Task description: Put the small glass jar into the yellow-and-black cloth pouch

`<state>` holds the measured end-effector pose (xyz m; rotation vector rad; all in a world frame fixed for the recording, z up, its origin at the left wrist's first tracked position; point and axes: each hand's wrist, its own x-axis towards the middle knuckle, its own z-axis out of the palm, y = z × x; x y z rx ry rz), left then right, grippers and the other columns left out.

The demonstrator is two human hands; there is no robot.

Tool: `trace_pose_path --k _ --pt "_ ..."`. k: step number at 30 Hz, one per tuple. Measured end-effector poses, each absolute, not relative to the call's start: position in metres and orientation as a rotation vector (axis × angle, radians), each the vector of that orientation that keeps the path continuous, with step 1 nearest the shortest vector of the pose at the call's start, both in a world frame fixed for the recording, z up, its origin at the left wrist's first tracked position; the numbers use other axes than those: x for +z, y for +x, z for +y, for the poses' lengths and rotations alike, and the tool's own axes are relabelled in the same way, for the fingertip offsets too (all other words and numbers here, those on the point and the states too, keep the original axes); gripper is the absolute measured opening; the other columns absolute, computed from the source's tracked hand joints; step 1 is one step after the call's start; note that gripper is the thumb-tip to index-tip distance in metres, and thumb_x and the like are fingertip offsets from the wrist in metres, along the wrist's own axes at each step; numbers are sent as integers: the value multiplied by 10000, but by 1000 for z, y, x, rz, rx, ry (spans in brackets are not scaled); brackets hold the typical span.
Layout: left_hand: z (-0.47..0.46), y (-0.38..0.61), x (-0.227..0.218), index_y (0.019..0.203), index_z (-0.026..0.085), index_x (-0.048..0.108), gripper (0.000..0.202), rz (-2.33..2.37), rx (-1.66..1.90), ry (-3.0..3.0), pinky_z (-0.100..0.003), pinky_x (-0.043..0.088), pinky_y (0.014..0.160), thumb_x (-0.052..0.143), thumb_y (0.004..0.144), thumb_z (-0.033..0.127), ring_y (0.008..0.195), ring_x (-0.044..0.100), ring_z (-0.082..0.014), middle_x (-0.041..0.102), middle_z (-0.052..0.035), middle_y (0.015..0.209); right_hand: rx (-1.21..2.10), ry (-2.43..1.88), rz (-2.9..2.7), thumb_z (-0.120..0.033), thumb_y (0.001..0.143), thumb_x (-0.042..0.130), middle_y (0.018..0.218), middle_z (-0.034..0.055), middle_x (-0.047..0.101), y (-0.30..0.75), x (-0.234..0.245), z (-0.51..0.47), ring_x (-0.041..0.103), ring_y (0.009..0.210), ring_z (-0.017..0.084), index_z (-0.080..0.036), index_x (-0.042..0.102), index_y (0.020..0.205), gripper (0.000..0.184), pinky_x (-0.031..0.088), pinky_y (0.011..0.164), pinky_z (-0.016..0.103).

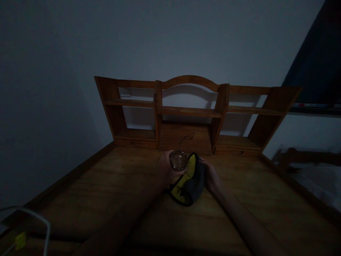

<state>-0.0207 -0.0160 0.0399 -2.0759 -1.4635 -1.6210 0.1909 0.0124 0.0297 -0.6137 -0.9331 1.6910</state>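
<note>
My left hand (pixel 167 167) is wrapped round a clear drinking glass (pixel 178 160), its round mouth turned up toward me. Just to the right, my right hand (pixel 209 174) grips a cloth (pixel 196 183) that is dark grey on one side and yellow on the other, with a black edge. The cloth hangs in a fold beside the glass, over the wooden desk (pixel 114 185). Whether cloth and glass touch is hard to make out in the dim light. Some fingers of the right hand are hidden behind the cloth.
A wooden shelf unit (pixel 190 112) with open compartments stands at the back of the desk against the wall (pixel 170 39). A thin dark cord (pixel 185 137) shows in its middle. At the lower left are a pale cable (pixel 39 215) and a yellow tag (pixel 20 240).
</note>
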Motion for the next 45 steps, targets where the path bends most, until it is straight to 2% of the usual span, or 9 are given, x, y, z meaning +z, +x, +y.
trace_pose_path --k 7,13,17,27,33,39,45 --pt "-21 -16 43 1231 211 479 849 -1279 -1483 -2290 -481 493 946 849 525 506 1078 593 -304 622 -104 1150 1673 -604 -1032 -302 764 724 1176 44 717 181 44 -3 667 1066 257 -232 705 1130 373 468 979 369" --pt "-19 -19 41 1251 198 448 849 -1328 -1507 -2292 -476 502 920 833 571 529 1067 592 -295 606 -119 1166 1693 -595 -1101 -357 777 745 1227 60 692 178 55 -16 643 1129 274 -233 688 1185 430 468 995 394" --pt "-19 -20 41 1253 204 447 888 -1365 -1551 -2230 -477 505 916 847 539 547 1064 601 -304 608 -123 1162 1679 -591 -1137 -349 744 780 1257 58 674 176 59 -21 627 1158 284 -249 675 1216 493 467 1003 408" --pt "-16 -18 35 1240 194 438 875 -1437 -1600 -2068 -462 507 906 845 543 533 1049 607 -290 614 -111 1121 1665 -558 -1153 -364 751 778 1266 62 667 173 63 -24 589 1215 286 -239 702 1179 453 394 1091 427" --pt "-14 -18 34 1252 208 424 872 -1546 -1700 -2000 -439 519 902 865 550 479 1058 605 -279 595 -102 1138 1540 -626 -1244 -358 742 787 1259 42 671 172 58 -23 581 1222 295 -260 718 1147 422 358 1118 460" --pt "-5 -22 34 1282 215 403 844 -1345 -1769 -1946 -450 498 956 858 602 421 1129 561 -281 552 -109 1198 1488 -681 -1284 -367 752 772 1248 32 678 169 55 -27 584 1216 298 -281 702 1173 435 407 1072 465" --pt "-9 -23 38 1293 202 416 844 -1228 -1768 -1990 -452 490 979 848 604 426 1146 559 -280 556 -118 1221 1494 -646 -1280 -382 747 779 1224 42 693 169 63 -32 609 1177 297 -269 710 1165 438 393 1082 456"
